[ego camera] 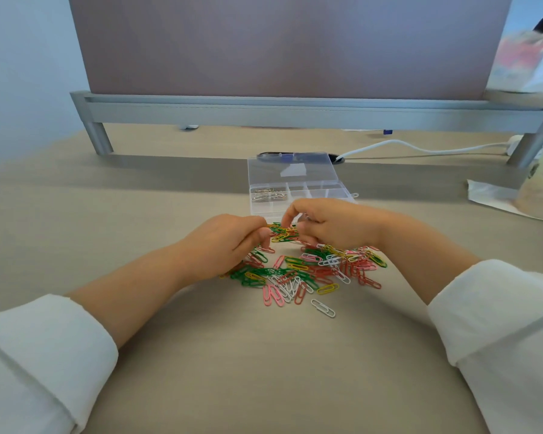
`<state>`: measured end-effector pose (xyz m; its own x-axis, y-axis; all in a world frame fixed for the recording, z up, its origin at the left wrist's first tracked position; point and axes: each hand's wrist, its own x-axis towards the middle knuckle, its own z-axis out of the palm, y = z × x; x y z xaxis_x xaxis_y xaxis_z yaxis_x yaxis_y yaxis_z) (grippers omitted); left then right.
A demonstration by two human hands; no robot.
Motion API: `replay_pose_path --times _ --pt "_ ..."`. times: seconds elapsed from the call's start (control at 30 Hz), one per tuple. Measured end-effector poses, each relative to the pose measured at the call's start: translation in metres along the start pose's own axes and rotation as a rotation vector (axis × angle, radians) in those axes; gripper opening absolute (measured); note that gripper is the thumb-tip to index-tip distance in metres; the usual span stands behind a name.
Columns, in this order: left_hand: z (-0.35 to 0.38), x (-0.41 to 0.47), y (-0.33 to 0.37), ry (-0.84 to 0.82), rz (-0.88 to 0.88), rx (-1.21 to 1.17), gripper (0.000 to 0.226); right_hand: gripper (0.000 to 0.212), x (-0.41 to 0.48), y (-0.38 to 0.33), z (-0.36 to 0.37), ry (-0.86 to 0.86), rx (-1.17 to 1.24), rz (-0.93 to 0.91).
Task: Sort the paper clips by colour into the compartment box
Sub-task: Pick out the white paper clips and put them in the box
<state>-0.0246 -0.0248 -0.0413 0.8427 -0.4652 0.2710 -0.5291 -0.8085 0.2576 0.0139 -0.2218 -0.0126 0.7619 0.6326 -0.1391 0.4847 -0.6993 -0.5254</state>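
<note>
Left hand (229,242) and right hand (336,225), fingers (254,222) of both pinching one tangled clump of coloured wire paper clips (283,231), clear plastic compartment box (295,195) just behind, beige table (264,355)

The right hand (336,223) hides part of the compartment box (295,184).

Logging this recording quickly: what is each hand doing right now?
Left hand: pinches the clump of paper clips.
Right hand: pinches the same clump.
</note>
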Motion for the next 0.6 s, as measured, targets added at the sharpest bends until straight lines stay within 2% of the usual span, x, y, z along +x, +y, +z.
replay_pose_path --times 0.13,0.27,0.37,0.5,0.6 --pt "0.001 -0.005 0.002 0.022 0.078 -0.066 0.042 0.029 -0.014 0.002 0.003 0.005 -0.025 0.088" --pt "0.002 -0.011 0.003 -0.035 0.157 -0.091 0.035 0.028 -0.017 0.008 0.002 0.125 -0.163 0.109" --pt "0.003 -0.013 0.006 -0.067 0.134 -0.012 0.033 0.011 -0.020 0.011 0.005 0.159 -0.178 0.092" --pt "-0.001 -0.016 0.020 -0.074 0.059 0.130 0.020 0.015 -0.024 0.006 0.010 0.158 -0.223 0.052" --pt "-0.001 -0.014 0.028 -0.109 -0.009 0.270 0.019 0.013 -0.024 0.005 0.011 0.168 -0.227 0.030"
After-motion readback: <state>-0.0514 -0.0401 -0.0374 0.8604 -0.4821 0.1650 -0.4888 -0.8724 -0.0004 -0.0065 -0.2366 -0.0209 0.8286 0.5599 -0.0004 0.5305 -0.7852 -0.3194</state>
